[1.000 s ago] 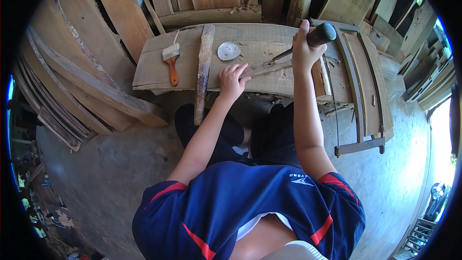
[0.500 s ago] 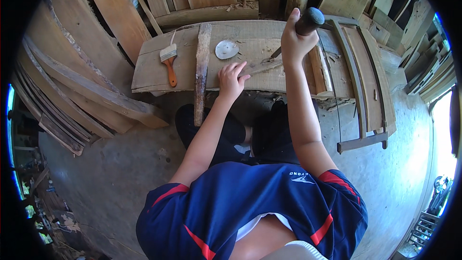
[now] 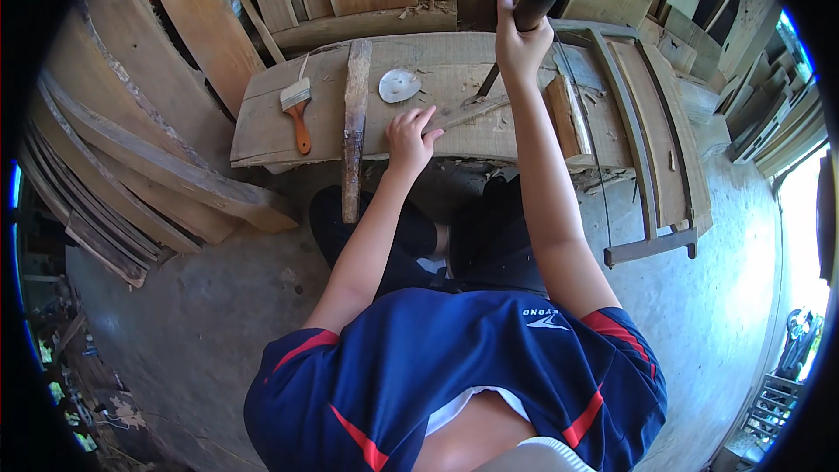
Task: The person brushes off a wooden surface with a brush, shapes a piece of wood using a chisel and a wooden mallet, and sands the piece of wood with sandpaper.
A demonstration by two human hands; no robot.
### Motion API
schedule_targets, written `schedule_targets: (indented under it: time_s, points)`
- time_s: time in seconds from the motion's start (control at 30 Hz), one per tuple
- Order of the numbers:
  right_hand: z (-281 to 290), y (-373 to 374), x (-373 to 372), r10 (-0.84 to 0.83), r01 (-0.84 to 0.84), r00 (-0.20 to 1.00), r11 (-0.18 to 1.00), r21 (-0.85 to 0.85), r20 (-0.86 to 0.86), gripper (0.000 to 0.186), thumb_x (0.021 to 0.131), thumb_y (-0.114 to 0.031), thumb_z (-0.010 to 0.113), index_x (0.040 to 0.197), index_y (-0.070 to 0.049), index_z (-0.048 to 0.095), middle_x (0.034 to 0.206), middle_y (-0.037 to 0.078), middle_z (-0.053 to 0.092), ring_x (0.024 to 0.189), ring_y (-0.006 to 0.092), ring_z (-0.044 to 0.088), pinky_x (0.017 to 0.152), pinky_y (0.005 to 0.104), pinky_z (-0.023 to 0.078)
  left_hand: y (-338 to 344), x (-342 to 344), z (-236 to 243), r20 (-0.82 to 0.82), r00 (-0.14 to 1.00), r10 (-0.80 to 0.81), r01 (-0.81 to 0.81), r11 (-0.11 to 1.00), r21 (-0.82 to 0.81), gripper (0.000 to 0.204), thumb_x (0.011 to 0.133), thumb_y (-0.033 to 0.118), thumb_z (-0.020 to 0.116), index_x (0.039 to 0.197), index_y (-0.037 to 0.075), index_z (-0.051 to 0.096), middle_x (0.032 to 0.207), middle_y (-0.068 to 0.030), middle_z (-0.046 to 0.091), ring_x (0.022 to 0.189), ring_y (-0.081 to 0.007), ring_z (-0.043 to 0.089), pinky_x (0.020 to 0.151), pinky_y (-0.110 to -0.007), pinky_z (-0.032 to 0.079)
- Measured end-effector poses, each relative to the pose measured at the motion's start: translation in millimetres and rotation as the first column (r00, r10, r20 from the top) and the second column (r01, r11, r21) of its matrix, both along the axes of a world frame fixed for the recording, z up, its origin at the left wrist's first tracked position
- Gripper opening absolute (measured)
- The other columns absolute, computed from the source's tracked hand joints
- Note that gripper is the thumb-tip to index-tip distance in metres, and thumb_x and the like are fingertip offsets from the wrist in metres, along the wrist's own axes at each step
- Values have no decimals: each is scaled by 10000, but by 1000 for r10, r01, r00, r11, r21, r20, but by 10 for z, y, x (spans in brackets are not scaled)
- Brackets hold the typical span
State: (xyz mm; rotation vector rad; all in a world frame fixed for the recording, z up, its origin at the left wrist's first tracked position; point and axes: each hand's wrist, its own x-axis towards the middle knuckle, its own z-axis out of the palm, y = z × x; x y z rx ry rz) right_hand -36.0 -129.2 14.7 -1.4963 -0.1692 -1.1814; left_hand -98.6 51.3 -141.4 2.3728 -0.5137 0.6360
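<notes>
One tool [image 3: 536, 5] is clamped in the right hand [image 3: 522, 52]. Left hand [image 3: 409, 142], spread, touches strip [image 3: 473, 114] by near edge of bench [image 3: 255, 129]

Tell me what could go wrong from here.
The chisel-like tool in the right hand might skid along the wooden strip toward the left hand. The strip could swivel, as that hand lies only at its left end. The rough stick overhanging the near edge of the bench might get knocked by the left forearm.
</notes>
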Motion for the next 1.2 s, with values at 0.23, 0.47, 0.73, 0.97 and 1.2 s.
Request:
schedule_targets:
  time_s: [0.23, 0.47, 0.73, 0.97, 1.2]
  points:
    - [-153, 44, -114, 182, -188, 977, 981, -39, -112, 275, 835, -223, 669, 719, -17, 526, 584, -10, 499, 576, 53, 425, 525, 235, 386, 306, -310, 408, 129, 947, 293, -317, 916, 246, 499, 792, 382, 642, 1165, 60, 570, 1223, -105, 513, 1133, -328, 456, 918, -461, 382]
    - [21, 106, -70, 112, -115, 989, 993, -25, -95, 235, 823, -179, 645, 717, -1, 535, 578, 14, 508, 570, 62, 446, 533, 246, 406, 911, -413, 307, -396, 801, 449, -383, 893, 237, 785, 799, 376, 640, 1410, 66, 257, 1001, -216, 582, 895, -373, 597, 790, -448, 477]
    - [-70, -69, -92, 56, -55, 998, 998, 22, -38, 349, 845, -179, 634, 578, -35, 461, 496, -25, 442, 488, 48, 401, 459, 237, 342, 1131, -443, 1100, -433, 900, -47, -141, 909, -391, 715, 854, 209, 649, 1396, -17, 242, 1004, -95, 588, 562, -98, 550, 472, -238, 468]
    - [28, 15, -160, 131, -130, 982, 991, 11, -136, 210, 796, -125, 622, 680, 2, 500, 556, 22, 476, 554, 67, 435, 521, 257, 397, 953, -644, 2900, -92, 968, -233, 203, 944, -262, 564, 911, 223, 583, 1380, 54, 320, 926, -32, 575, 657, -72, 511, 582, -209, 458]
    - [42, -19, 88, 151, -152, 978, 988, 7, -141, 190, 767, -113, 603, 666, 9, 498, 542, 58, 480, 540, 85, 442, 520, 275, 408, 557, -533, 3477, -8, 972, -235, 234, 971, -37, 518, 892, 338, 603, 1287, 51, 430, 804, -13, 568, 602, -61, 489, 546, -218, 442]
